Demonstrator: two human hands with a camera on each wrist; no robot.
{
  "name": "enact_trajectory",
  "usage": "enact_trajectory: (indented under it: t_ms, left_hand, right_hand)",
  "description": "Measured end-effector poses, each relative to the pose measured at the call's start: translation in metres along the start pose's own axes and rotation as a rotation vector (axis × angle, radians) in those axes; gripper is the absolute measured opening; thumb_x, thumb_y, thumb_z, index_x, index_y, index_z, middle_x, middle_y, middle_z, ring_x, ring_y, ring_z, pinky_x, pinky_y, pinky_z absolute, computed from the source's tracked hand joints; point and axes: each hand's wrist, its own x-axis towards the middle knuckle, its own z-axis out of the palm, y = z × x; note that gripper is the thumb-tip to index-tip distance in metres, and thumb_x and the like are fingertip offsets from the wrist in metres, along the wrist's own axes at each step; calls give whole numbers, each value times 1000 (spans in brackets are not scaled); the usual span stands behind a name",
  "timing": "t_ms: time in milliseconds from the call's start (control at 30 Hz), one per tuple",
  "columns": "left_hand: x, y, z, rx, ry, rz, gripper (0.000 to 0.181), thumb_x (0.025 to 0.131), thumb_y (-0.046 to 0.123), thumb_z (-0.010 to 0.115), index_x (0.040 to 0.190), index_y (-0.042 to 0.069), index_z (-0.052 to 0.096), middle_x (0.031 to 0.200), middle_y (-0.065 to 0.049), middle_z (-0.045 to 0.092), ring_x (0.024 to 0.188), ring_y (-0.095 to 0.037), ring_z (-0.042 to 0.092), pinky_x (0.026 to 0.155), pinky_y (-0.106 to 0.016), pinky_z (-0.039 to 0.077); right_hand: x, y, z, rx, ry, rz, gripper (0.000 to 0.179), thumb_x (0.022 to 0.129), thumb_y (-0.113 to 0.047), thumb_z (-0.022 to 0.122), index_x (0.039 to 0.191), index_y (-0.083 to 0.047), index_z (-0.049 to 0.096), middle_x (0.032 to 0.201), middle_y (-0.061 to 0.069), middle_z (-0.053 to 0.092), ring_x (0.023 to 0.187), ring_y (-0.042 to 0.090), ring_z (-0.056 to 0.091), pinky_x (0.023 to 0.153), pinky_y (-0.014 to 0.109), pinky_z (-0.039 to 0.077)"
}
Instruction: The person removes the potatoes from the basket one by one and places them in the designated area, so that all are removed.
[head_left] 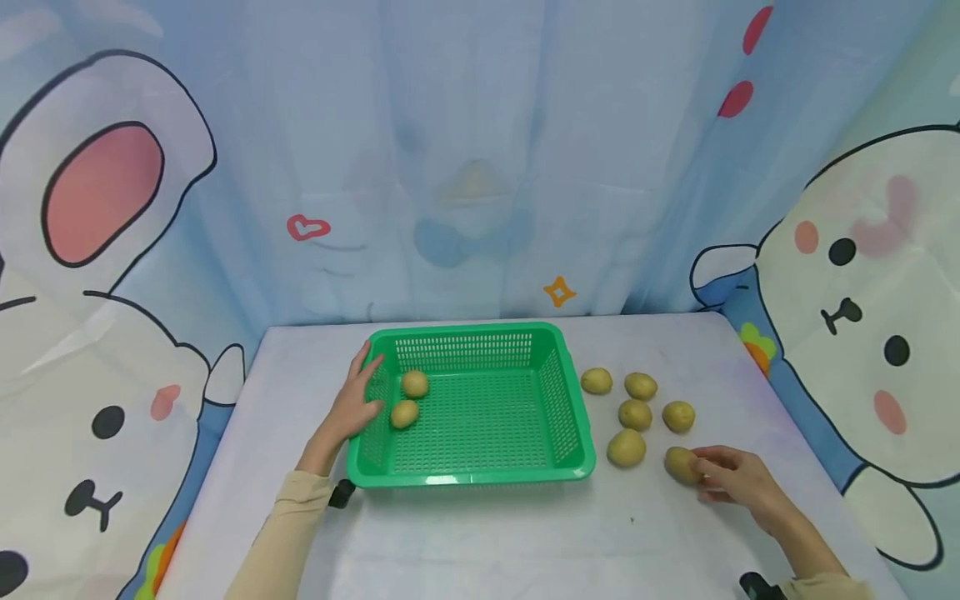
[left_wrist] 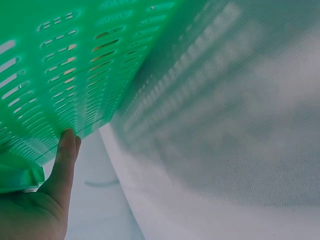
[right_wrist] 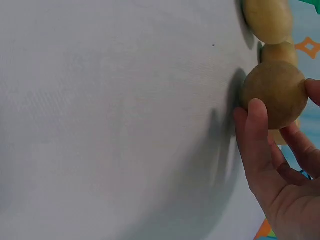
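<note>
A green plastic basket point(head_left: 480, 477) with slotted walls stands on the table. My left hand point(head_left: 352, 404) holds its left rim, thumb lapping over the edge; in the left wrist view, fingers point(left_wrist: 64, 155) lie against the outer wall. Two potatoes, one point(head_left: 415, 384) behind the other point(head_left: 404, 414), lie inside near the left wall. To the right of the basket, my right hand point(head_left: 738, 479) holds a potato point(head_left: 681, 465) between fingers and thumb, close over the cloth. The right wrist view shows that potato point(right_wrist: 275, 95) with fingertips around its sides.
Several loose potatoes lie between the basket and my right hand, among them a large one point(head_left: 626, 448) and one farther back point(head_left: 641, 386). A white cloth point(head_left: 525, 542) covers the table. A blue cartoon-printed curtain point(head_left: 480, 167) hangs behind the far edge.
</note>
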Motion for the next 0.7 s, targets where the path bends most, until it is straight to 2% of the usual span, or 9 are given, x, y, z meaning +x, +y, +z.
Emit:
enact_trajectory:
  t_ms: [267,467,700]
  left_hand:
    - [-7,-7,3,-8,-6,-19,82,73,-3,49,152,-5,28,164,-16,1,147,-44,11,97,-58,37]
    - [-2,-4,0,-13,6,-11,82,72,-1,48,152,-5,29,164,-16,1,147,-43,11,97,-58,36]
    - [1,-2,-1,-8,-2,-10,84,70,-1,50,152,-5,30,164,-16,2,147,-42,12,102,-61,34]
  right_hand:
    - [5,-2,6,-29,-5,-8,51,96,-20,59,131,16,49,105,16,67,87,21,67,73,35,58]
    - [9,-9,14,-42,-72,-28,49,99,-20,54,132,15,47,116,27,64,94,26,68,77,39,57]
    - [9,-15,10,-73,-77,-40,52,100,-24,52,134,15,45,120,30,61,98,30,67,79,41,57]
